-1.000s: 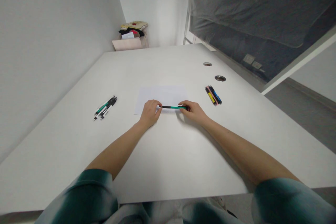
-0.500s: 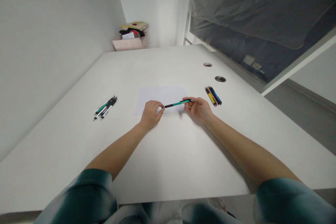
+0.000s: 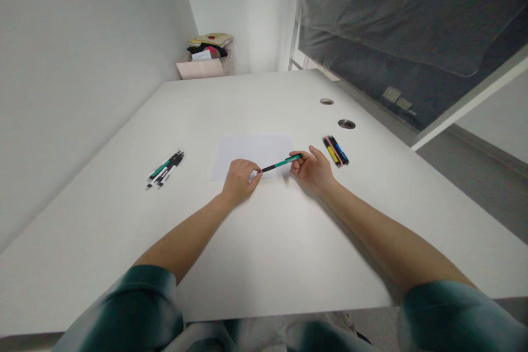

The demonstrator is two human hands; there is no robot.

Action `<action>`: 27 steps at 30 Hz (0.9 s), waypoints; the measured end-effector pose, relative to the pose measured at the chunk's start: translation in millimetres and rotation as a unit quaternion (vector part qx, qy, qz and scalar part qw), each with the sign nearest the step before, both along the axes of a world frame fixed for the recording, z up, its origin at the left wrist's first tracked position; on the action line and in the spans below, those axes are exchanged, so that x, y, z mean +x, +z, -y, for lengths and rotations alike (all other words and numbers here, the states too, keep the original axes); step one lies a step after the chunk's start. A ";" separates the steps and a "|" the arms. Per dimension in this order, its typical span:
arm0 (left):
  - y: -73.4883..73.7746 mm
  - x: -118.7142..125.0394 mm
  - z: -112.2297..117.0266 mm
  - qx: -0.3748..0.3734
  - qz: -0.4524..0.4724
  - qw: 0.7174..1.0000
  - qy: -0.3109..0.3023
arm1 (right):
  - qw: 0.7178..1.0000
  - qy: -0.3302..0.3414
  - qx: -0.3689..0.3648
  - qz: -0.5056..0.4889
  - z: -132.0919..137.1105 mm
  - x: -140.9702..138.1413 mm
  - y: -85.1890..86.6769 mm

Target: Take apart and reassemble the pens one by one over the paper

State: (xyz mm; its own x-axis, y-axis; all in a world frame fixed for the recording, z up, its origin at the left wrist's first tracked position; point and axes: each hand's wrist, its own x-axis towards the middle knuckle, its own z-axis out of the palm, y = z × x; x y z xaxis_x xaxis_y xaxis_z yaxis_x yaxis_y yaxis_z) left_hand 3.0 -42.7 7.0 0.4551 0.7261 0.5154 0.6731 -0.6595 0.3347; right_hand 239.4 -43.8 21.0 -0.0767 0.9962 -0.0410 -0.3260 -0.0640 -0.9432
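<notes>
A green pen with a black tip point(image 3: 281, 163) is held slanted above the near edge of a white sheet of paper point(image 3: 252, 148). My right hand point(image 3: 313, 170) pinches its upper end between thumb and fingers. My left hand point(image 3: 239, 180) is curled, its fingertips at the pen's black tip, resting on the near edge of the paper.
The white table point(image 3: 264, 242) carries a bundle of pens point(image 3: 165, 169) at the left and several coloured markers point(image 3: 335, 150) at the right. Two round cable holes point(image 3: 346, 124) lie beyond the markers. A box with clothes point(image 3: 206, 58) stands at the far corner.
The pen went from lying level between both hands to tilted, its right end raised. My right hand moved right and slightly up; my left hand stayed at the tip.
</notes>
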 end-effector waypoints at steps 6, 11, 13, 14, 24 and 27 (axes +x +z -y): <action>2.2 6.0 5.8 -0.005 -0.033 0.998 -0.045 | 0.974 0.082 0.095 0.186 11.6 -15.2 -5.6; -7.5 0.0 -0.9 0.006 -0.050 0.997 0.064 | 0.970 -0.014 0.127 0.207 7.6 -6.8 -3.8; -13.5 -3.3 -5.6 0.003 -0.067 0.993 0.098 | 0.963 -0.101 0.131 0.210 -0.5 3.4 -5.4; -16.3 -4.7 -7.7 -0.002 -0.073 0.991 0.108 | 0.953 -0.143 0.134 0.229 -4.7 8.6 -7.0; -24.4 -6.4 -12.9 -0.058 -0.111 0.985 0.117 | 0.929 -0.120 0.095 0.336 -13.9 15.6 -13.8; -19.5 -4.5 -11.0 -0.072 -0.122 0.983 0.119 | 0.920 -0.112 0.073 0.368 -10.9 9.6 -10.5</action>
State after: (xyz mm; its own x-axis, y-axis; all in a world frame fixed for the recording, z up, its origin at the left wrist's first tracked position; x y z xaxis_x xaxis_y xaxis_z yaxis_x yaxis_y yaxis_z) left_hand -1.4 -31.7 -12.4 0.3604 0.8844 0.2964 0.8749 -0.4307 0.2214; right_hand 249.0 -32.9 10.5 0.1254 0.9827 0.1361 0.4152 0.0726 -0.9068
